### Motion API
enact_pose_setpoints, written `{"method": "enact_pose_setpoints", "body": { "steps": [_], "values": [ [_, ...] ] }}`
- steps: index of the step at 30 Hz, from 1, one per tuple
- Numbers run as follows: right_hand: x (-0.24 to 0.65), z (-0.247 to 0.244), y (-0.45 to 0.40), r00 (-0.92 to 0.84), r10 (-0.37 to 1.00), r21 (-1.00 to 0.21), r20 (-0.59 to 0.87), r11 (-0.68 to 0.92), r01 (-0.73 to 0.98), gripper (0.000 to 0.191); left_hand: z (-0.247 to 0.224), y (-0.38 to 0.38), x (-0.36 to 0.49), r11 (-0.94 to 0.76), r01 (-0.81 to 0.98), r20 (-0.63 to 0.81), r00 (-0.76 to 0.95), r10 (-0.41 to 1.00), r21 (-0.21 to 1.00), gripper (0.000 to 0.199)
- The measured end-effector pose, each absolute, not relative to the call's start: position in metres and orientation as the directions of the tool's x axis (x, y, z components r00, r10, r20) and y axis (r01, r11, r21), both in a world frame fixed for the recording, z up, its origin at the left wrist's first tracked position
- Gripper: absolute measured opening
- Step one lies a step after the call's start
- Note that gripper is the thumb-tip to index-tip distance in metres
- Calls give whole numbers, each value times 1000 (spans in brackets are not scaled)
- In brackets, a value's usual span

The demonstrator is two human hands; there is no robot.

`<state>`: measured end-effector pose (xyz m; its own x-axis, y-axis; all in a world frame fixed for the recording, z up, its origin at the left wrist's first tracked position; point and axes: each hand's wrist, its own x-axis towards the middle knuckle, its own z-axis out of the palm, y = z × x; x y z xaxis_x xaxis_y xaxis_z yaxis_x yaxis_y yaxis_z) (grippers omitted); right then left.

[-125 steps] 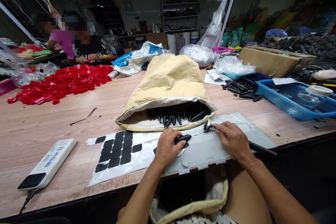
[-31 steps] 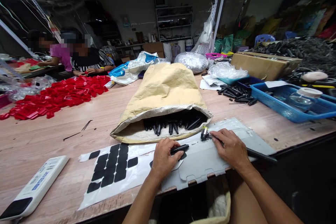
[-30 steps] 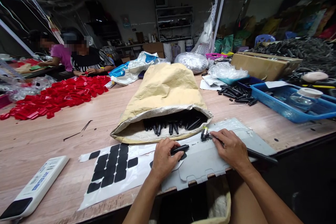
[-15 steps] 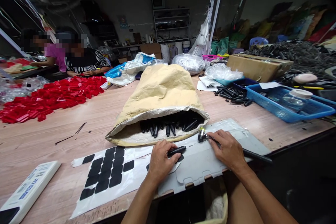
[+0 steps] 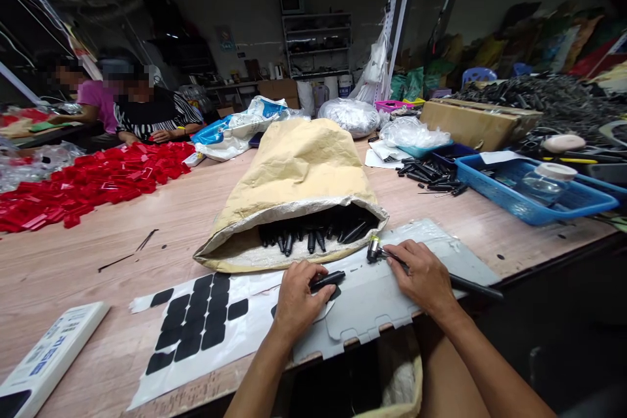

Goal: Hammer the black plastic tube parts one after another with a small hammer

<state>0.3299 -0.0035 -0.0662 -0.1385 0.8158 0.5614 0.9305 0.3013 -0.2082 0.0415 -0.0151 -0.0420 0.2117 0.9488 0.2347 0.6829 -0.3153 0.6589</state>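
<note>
"What are the hands gripping?"

"The left hand (image 5: 300, 297) pinches a black tube (image 5: 329, 279) between thumb and fingers, over the grey board (image 5: 365, 313); whether the tube touches the board cannot be told. The right hand (image 5: 424, 277) is closed around a hammer (image 5: 374, 250), its head at two o'clock from the tube."

"What lies around them?"

"The open sack (image 5: 313, 163) sits at twelve o'clock, and a sheet of black patches (image 5: 196, 326) at nine from the left hand."

"And the risk?"

"A crooked hammer swing could catch the left thumb, so near the tube. A loosened pinch might let the tube roll, being round. The head could also snag the sack's lip, just beside it."
</note>
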Motion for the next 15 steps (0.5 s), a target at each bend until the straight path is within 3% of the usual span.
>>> {"method": "enact_pose_setpoints", "body": {
  "steps": [15],
  "values": [
    [330, -66, -3, -133, 809, -201, 573, 296, 934, 23, -43, -14, 42, -313, 683, 228, 215, 950, 660, 14]
  ]
}}
